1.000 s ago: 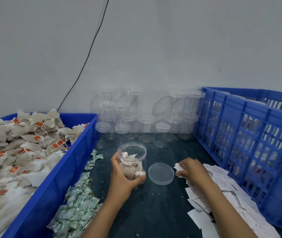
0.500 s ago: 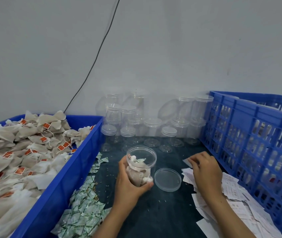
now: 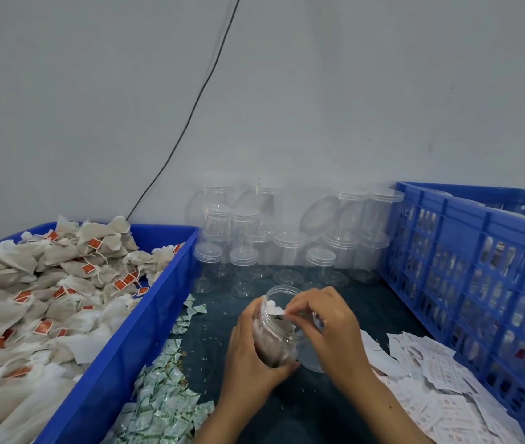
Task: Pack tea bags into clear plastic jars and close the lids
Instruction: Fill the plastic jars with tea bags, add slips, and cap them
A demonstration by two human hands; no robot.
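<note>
Item one: your left hand (image 3: 248, 354), fingers curled round the side of the clear jar (image 3: 278, 328), which is tilted with its open mouth toward the right and held just above the dark tabletop (image 3: 293, 408). Contents of jar: several tea bags, brownish, filling most of the lower part. Item two: your right hand (image 3: 328, 328), thumb and fingertips pinching a small white paper slip (image 3: 278, 311) at the jar's mouth (whether the slip is already inside the rim cannot be told). Item three: the jar's clear lid (image 3: 310, 357), lying flat on the tabletop just beside the jar, partly hidden under your right hand. Item four: blue bin (image 3: 146, 318) on your left, heaped with tea bags (image 3: 62, 283) bearing orange tags. Item five: green-and-white sachets (image 3: 165, 395), scattered along the bin's outer wall. Item six: loose printed paper slips (image 3: 431, 389), piled to your right near the slotted blue crate (image 3: 479, 267). Item seven: empty lidded jars (image 3: 286, 245), stacked against the wall behind.
</note>
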